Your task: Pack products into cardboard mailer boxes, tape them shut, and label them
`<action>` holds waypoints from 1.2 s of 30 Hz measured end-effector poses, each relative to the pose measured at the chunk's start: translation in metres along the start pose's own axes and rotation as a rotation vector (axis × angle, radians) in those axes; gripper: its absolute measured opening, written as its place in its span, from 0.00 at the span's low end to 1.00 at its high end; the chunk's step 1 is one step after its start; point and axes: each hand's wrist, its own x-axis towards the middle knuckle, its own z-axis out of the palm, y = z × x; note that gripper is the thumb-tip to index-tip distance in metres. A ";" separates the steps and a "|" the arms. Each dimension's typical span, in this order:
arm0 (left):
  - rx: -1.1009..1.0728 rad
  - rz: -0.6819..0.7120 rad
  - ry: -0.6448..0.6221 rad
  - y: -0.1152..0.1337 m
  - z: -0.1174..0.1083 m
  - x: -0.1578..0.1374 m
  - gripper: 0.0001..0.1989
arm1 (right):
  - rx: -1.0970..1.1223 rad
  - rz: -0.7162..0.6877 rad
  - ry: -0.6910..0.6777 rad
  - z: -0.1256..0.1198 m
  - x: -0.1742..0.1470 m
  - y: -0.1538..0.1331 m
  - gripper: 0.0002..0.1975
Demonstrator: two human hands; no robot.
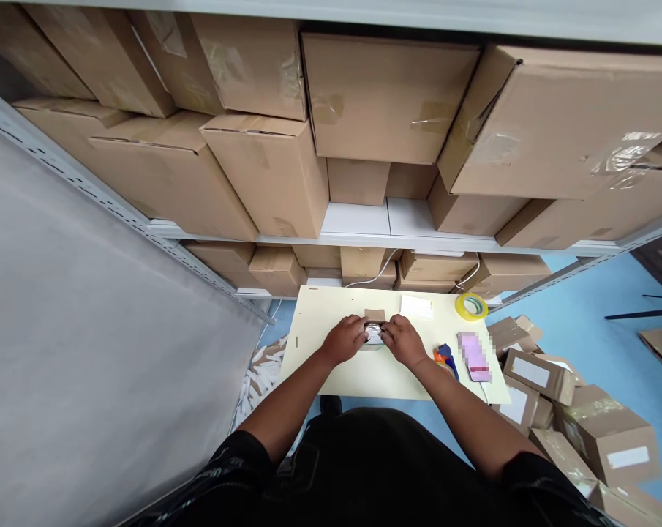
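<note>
On the pale yellow table, a small cardboard box has its flap raised at the far side. A round, shiny silvery thing shows in its opening; its exact kind is too small to make out. My left hand is closed with bent fingers at the box's left edge. Opposite it, my right hand is closed at the right edge, its fingertips close to the shiny thing. The fingers partly hide the box's sides.
A white card, a yellow tape roll, a blue-and-orange tape dispenser and a phone with a cable lie on the table. Shelves with cardboard boxes stand beyond. Labelled parcels are piled on the right floor; a wall is left.
</note>
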 end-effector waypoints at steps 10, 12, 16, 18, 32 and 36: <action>-0.143 -0.133 -0.106 0.003 0.008 -0.008 0.47 | -0.318 0.127 -0.291 -0.032 0.026 -0.044 0.20; -0.136 -0.151 -0.082 0.002 0.009 -0.007 0.45 | -0.333 0.193 -0.316 -0.031 0.034 -0.054 0.19; -0.160 -0.166 -0.062 0.005 0.012 -0.008 0.44 | -0.359 0.281 -0.328 -0.026 0.042 -0.063 0.19; -0.171 -0.158 -0.067 0.007 0.011 -0.008 0.45 | -0.405 0.287 -0.317 -0.023 0.044 -0.066 0.20; -0.218 -0.153 0.029 0.003 0.011 -0.007 0.45 | -0.353 0.223 -0.008 -0.060 0.026 -0.091 0.15; -0.251 -0.151 0.068 0.008 0.004 -0.006 0.43 | -0.108 0.229 0.141 -0.109 0.035 -0.099 0.13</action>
